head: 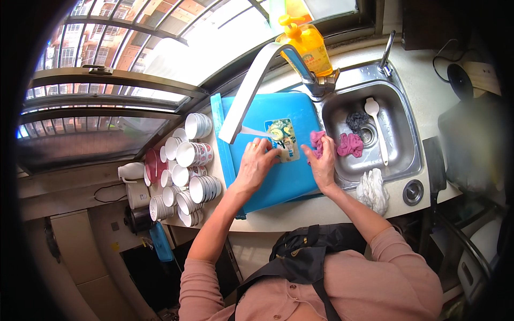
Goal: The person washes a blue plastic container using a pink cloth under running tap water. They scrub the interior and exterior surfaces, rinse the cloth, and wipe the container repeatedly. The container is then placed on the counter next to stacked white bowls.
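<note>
A blue plastic bin (257, 188) lies on its side on the counter, its rim towards the left. A printed label (290, 136) sits on its upward face. My left hand (257, 162) is at the label's left edge with curled fingers; whether they pinch anything is hidden. In my right hand (324, 162) is a bunched pink cloth (317, 140), held near the bin's right end. Above the bin arches a tap (251, 88), and a stream of water (255, 131) runs from it onto the label.
Stacked bowls (202, 188) crowd the left counter. The steel sink (405, 132) holds another pink cloth (350, 145), a dark scouring pad (356, 120) and a white spoon (377, 128). A white cloth (373, 192) hangs at its front edge. A yellow pump bottle (311, 48) stands behind the tap.
</note>
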The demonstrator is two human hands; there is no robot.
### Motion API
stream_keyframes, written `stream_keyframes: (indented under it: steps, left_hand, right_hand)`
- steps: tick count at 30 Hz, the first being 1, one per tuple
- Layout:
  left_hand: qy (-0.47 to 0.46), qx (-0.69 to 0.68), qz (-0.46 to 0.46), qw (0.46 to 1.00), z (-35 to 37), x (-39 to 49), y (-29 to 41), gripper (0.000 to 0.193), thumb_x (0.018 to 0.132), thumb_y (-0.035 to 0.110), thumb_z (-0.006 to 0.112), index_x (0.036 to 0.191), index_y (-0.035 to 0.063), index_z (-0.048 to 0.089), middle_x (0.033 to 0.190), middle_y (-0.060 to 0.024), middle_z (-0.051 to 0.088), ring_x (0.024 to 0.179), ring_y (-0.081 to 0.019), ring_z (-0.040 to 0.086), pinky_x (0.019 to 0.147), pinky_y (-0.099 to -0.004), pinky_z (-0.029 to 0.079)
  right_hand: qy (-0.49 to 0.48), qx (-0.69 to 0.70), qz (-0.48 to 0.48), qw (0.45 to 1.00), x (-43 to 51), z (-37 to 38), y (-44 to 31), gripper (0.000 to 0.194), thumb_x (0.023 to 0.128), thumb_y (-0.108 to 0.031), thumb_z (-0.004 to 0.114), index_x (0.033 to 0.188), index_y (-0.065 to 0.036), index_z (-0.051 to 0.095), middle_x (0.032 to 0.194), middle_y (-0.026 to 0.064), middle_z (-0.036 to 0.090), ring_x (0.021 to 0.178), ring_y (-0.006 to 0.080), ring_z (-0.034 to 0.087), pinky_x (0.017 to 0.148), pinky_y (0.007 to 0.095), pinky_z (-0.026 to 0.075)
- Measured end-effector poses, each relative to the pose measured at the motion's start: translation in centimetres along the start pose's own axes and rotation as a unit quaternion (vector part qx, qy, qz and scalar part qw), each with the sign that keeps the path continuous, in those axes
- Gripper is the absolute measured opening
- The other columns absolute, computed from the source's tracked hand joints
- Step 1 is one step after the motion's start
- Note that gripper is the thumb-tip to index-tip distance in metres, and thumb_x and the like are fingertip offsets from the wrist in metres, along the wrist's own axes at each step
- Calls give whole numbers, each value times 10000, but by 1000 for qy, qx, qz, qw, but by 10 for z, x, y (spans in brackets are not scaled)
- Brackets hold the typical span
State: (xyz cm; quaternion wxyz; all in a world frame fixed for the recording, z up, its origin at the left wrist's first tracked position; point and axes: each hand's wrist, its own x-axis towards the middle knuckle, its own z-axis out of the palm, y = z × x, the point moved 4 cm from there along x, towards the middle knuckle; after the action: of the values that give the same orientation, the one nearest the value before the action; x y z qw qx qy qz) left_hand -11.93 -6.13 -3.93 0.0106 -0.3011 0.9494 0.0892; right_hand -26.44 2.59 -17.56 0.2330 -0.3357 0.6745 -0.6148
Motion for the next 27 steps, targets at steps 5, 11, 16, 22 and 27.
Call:
stream_keyframes:
  steps: [5,11,16,22,27]
  left_hand:
    - [16,-39,36,998,2,14,-9,157,821,59,695,972,47,652,985,-96,607,943,-292,604,802,-383,491]
    - [1,-135,-25,990,11,19,-22,111,862,36,664,961,22,616,918,-147,639,888,-330,642,763,-381,519]
    - [96,-203,-10,974,3,20,-25,176,860,-14,671,1029,12,628,959,-152,647,885,-304,662,746,-371,526]
    - [101,-230,-102,963,-14,-3,-30,274,868,-44,669,1136,9,647,1066,-128,644,898,-242,693,775,-322,549]
    - [43,-340,-219,914,-6,-10,-19,271,915,15,663,1186,19,660,1194,-118,648,959,-183,697,833,-313,556]
  right_hand:
    - [-70,25,-43,996,-6,3,-25,655,744,-249,881,1229,-28,500,1096,118,563,989,263,565,865,372,477]
    - [-144,-11,-98,985,3,23,-45,445,708,-149,878,1086,-85,654,1110,88,553,809,232,625,741,342,530]
    - [-133,95,5,987,35,29,-26,180,855,-124,754,986,-29,677,910,61,577,701,130,591,538,287,504]
    - [-98,212,267,935,67,12,4,209,940,-187,690,1050,-15,644,717,36,570,471,80,511,336,238,416]
    - [-72,233,297,923,58,-16,5,214,936,-225,692,1040,-40,663,704,19,583,466,69,526,335,223,416]
